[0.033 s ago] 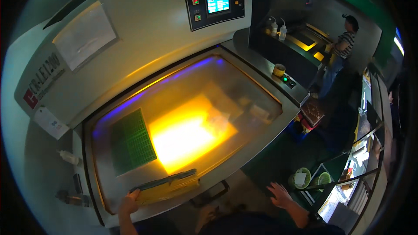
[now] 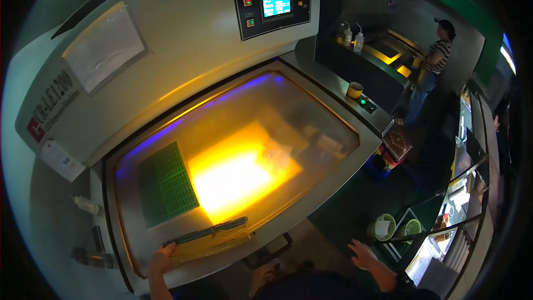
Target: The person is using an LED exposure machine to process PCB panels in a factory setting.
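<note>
My left hand [image 2: 161,259] grips the left end of a long flat bar wrapped in yellow film [image 2: 214,240] with a dark upper edge. This bar lies along the front edge of a large framed film-covered bed [image 2: 327,186]. Out to the right, over the floor, my right hand [image 2: 365,256] is held with its fingers spread and nothing in it. Under the film lies a green panel with a fine grid pattern [image 2: 169,186]. Beside that panel a rectangular area [image 2: 233,180] glows bright yellow-white.
Behind the bed rises a machine housing with a lit control screen [image 2: 276,5]. A black handle [image 2: 275,249] juts from the bed's front. A round tin [image 2: 355,89] stands on the right ledge. Green baskets [image 2: 382,228] sit right. A person [image 2: 438,55] stands at another bench.
My right hand has shifted slightly to the right. The left hand keeps its hold on the wrapped bar, and the whole view has moved a little.
</note>
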A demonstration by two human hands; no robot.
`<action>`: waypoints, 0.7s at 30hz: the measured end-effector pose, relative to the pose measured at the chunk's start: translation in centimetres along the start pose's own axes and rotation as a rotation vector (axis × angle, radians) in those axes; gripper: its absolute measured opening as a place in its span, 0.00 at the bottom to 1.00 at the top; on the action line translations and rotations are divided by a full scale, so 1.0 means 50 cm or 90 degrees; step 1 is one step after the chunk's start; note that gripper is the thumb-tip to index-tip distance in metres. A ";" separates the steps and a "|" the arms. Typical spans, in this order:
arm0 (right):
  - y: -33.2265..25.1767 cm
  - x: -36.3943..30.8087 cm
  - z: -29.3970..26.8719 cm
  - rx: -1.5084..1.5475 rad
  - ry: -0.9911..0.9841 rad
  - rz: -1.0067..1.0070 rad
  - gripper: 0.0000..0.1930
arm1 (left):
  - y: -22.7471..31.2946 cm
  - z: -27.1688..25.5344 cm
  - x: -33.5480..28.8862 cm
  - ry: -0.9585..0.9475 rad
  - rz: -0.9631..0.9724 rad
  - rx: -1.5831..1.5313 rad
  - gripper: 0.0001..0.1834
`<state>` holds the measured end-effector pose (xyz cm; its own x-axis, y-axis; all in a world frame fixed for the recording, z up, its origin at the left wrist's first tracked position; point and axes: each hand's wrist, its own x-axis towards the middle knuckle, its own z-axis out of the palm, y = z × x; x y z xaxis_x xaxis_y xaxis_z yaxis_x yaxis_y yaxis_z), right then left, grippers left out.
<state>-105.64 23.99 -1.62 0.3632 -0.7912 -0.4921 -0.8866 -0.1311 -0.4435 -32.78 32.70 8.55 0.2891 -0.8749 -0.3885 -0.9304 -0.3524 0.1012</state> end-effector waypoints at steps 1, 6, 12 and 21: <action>0.038 -0.038 0.027 0.083 -0.038 0.112 0.31 | -0.027 -0.024 0.020 -0.028 -0.006 0.002 0.38; 0.161 -0.130 0.217 0.184 -0.155 0.549 0.28 | -0.065 -0.157 0.254 0.025 -0.081 -0.047 0.37; 0.203 -0.027 0.368 0.184 -0.083 0.164 0.26 | -0.055 -0.172 0.652 0.141 -0.264 -0.132 0.32; 0.065 0.228 -0.231 0.090 0.186 0.133 0.19 | 0.269 -0.188 0.482 0.035 0.023 -0.124 0.35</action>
<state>-107.71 7.66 -0.01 0.0637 -0.9316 -0.3580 -0.8775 0.1186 -0.4648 -36.21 3.75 9.13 0.2731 -0.9032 -0.3312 -0.8810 -0.3730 0.2909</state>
